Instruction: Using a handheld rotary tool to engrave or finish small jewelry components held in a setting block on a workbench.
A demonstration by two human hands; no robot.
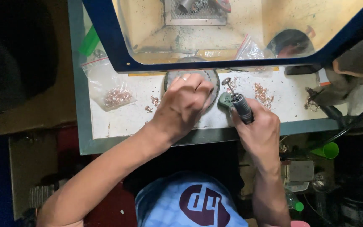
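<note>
My right hand (255,126) grips a dark rotary handpiece (242,107) whose thin bit with a small round head (226,81) points up and left. My left hand (185,103) rests closed over a round grey dish (211,77) on the white work surface (122,120), fingers pinched together; what they hold is hidden. A small green-grey piece (224,99) lies between the two hands, beside the tool.
A clear bag of small copper-coloured pieces (116,96) lies at the left, loose copper pieces (263,93) at the right. A blue-framed clear shield (215,63) covers a yellow dust box behind. A green cup (328,150) and a cable (349,122) sit right.
</note>
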